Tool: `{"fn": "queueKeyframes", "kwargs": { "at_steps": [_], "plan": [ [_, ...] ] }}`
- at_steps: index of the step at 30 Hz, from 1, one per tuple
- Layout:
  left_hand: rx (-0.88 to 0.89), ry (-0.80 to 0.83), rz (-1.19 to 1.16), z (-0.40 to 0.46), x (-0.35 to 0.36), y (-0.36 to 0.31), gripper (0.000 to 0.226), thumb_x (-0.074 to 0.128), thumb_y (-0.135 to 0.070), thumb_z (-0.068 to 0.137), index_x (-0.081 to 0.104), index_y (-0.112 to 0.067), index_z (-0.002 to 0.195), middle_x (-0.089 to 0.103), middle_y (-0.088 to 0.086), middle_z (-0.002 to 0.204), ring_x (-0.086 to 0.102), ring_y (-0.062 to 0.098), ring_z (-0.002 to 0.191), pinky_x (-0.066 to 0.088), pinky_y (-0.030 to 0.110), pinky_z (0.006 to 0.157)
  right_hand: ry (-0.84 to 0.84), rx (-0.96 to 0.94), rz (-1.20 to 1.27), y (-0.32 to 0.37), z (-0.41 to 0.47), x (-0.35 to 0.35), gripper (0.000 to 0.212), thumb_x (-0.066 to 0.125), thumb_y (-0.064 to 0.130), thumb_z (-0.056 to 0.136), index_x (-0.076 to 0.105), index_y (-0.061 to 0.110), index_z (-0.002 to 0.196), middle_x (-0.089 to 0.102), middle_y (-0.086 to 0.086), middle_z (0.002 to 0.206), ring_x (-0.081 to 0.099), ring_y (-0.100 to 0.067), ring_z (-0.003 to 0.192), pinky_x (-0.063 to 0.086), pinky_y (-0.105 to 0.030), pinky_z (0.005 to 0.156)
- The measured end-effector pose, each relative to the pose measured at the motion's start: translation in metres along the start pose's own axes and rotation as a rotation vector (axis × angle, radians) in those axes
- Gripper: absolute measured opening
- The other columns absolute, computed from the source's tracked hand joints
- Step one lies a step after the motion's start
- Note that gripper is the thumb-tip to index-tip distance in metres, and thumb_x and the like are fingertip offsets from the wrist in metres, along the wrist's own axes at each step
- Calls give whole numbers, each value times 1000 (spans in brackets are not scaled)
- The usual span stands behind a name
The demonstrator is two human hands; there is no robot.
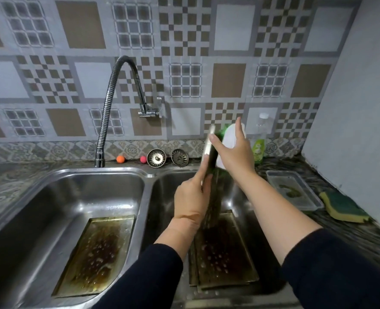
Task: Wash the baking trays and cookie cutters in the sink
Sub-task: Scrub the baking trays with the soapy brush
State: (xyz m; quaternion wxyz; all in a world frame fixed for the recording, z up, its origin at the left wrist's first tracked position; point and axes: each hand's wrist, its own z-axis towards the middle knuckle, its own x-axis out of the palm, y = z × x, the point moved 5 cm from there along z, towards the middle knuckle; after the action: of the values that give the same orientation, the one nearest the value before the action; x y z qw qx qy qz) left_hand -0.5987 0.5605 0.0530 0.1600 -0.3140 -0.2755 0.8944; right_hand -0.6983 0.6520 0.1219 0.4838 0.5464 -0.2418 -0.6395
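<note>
A dark, greasy baking tray (213, 161) stands on edge, nearly upright, above the right basin (240, 197) of a steel double sink. My left hand (191, 197) grips its lower near edge, with the index finger lying along the rim. My right hand (231, 150) holds its upper part, thumb over the edge and index finger pointing up. Another dirty tray (222, 253) lies flat in the right basin below it. A third dirty tray (95, 253) lies in the left basin (50, 208). I see no cookie cutters.
A flexible faucet (117, 97) arches over the left basin, with no water running. Two sink strainers (156, 158) and two small balls (120, 159) line the back ledge. At the right are a white container (231, 139), a soap bottle (259, 148), a clear plastic tub (294, 190) and a sponge (343, 207).
</note>
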Motion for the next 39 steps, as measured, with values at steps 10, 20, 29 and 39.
{"fn": "queueKeyframes", "kwargs": {
  "at_steps": [10, 20, 29, 39],
  "plan": [
    [-118, 133, 214, -21, 1, -8, 52, 24, -53, 97, 10, -47, 147, 70, 0, 81, 65, 19, 67, 53, 32, 62, -116, -14, -177, -13, 4, -12, 52, 43, 40, 95, 35, 34, 146, 55, -9, 121, 59, -27, 100, 43, -33, 77],
    [-579, 287, 170, -10, -80, 99, 85, 29, -77, 83, -13, -42, 148, 39, 7, 147, 41, 31, 132, 34, 49, 108, 111, 8, 476, 32, -5, 19, 38, 40, 28, 100, 46, 36, 137, 55, -2, 118, 44, 1, 74, 41, -19, 66],
    [-625, 324, -111, -48, -152, 174, 77, 47, -67, 86, 5, -48, 148, 45, -8, 145, 44, 16, 132, 29, 25, 106, 195, -4, 384, 68, -45, 112, 51, 44, 36, 99, 27, 34, 147, 26, 2, 155, 43, -21, 124, 40, -33, 97],
    [-931, 603, 220, -117, -224, 307, 79, 49, -64, 87, 4, -44, 149, 48, 6, 142, 54, 31, 118, 41, 37, 102, 17, 40, -137, 21, -79, 128, 72, 77, 20, 74, 36, 35, 132, 50, 4, 136, 53, -30, 116, 43, -41, 90]
  ]
}}
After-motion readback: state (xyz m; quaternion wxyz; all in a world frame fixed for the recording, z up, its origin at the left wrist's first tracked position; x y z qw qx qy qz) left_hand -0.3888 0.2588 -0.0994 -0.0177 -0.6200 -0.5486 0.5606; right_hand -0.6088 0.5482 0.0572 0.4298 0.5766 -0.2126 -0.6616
